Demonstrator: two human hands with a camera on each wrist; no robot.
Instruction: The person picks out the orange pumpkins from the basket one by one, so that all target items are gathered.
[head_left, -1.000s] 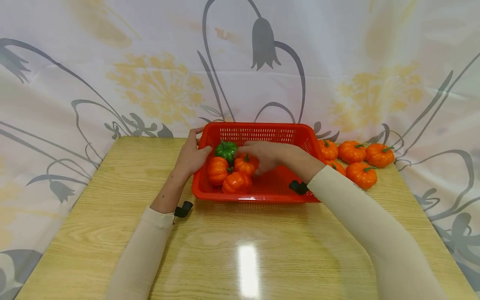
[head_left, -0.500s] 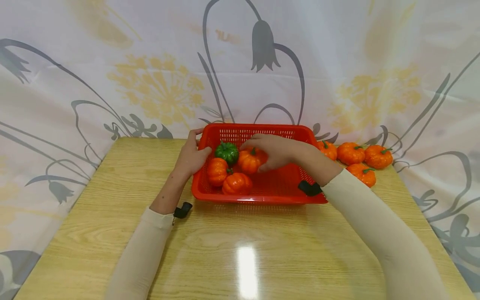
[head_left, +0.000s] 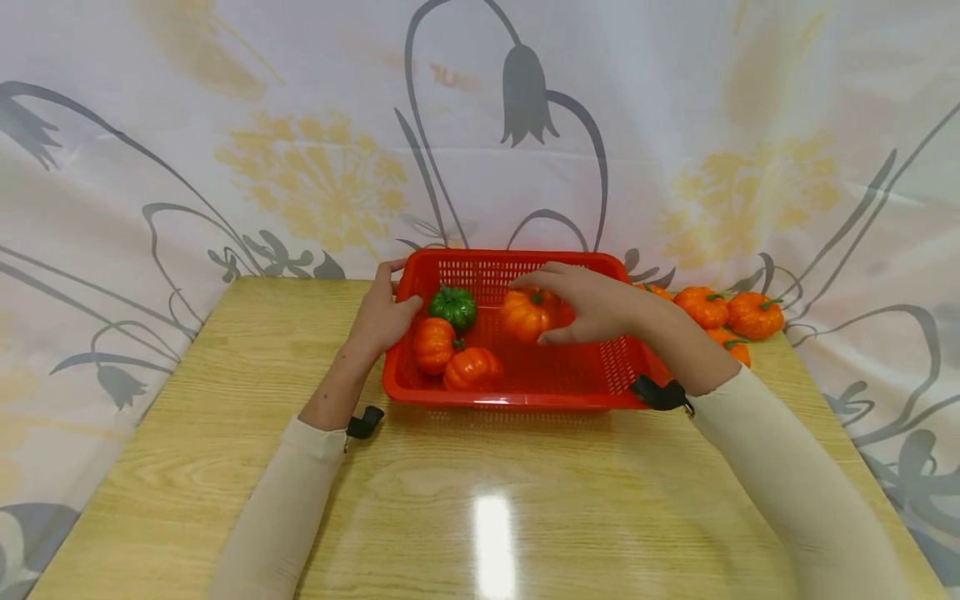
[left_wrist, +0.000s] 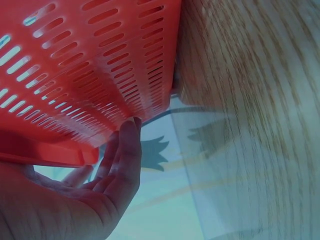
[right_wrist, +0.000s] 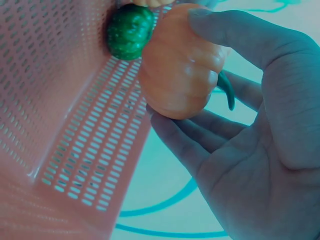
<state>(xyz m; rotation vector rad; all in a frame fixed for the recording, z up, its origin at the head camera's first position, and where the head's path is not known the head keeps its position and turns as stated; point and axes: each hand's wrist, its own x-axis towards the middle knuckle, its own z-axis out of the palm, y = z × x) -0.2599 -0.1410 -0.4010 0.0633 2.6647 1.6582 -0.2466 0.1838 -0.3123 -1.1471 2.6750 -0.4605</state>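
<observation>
My right hand (head_left: 596, 304) grips a small orange pumpkin (head_left: 523, 317) between thumb and fingers, over the inside of a red plastic basket (head_left: 495, 398). In the right wrist view, the held pumpkin (right_wrist: 177, 75) shows its green stem toward the palm. At the basket's left side my left hand (head_left: 381, 317) holds the rim, thumb over the edge and fingers against the outer slotted wall, as the left wrist view shows. Inside the basket's left part sit a green pumpkin (head_left: 453, 308) and two orange pumpkins, one by the wall (head_left: 435, 345) and one nearer the front (head_left: 472, 369).
Right of the basket, several more orange pumpkins (head_left: 755, 316) lie on the wooden table (head_left: 420, 500), some partly hidden by the right arm. A flower-patterned curtain (head_left: 337, 167) hangs behind the table.
My right hand has moved right with the orange pumpkin, away from the green pumpkin and the other two orange ones. The left hand stays at the basket's left rim.
</observation>
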